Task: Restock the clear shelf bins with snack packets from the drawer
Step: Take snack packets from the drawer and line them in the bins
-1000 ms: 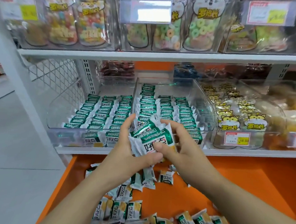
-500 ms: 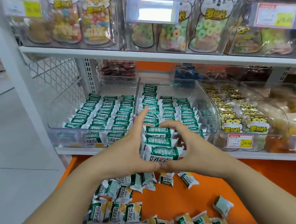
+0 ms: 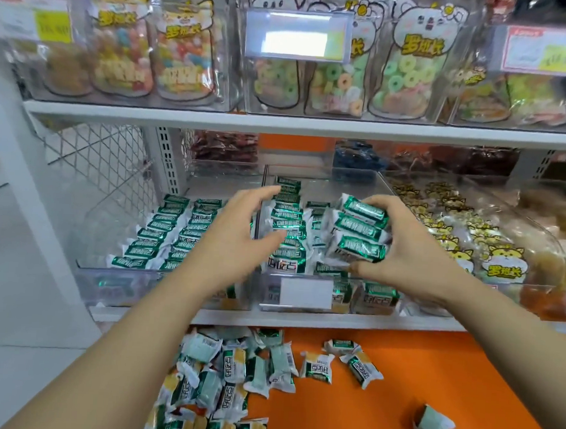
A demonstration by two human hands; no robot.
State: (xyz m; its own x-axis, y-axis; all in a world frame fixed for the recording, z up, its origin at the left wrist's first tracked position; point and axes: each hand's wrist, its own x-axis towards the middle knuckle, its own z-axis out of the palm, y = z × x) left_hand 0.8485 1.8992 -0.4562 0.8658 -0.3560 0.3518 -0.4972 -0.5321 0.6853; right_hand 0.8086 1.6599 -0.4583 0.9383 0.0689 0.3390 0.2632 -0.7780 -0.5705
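The right hand pinched three green packets over the right clear bin. The left hand hung open, fingers spread, beside them. It seemed best to keep them squeezed flat (they looked slippery) and lower them into a row.

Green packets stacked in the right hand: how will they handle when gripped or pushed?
Probably light: the right hand alone holds three stacked packets. Likely slippery: the wrappers shine like foil, so the stack could shear. Unlikely to roll: loose packets in the drawer lie flat, with floppy-looking crimped ends.
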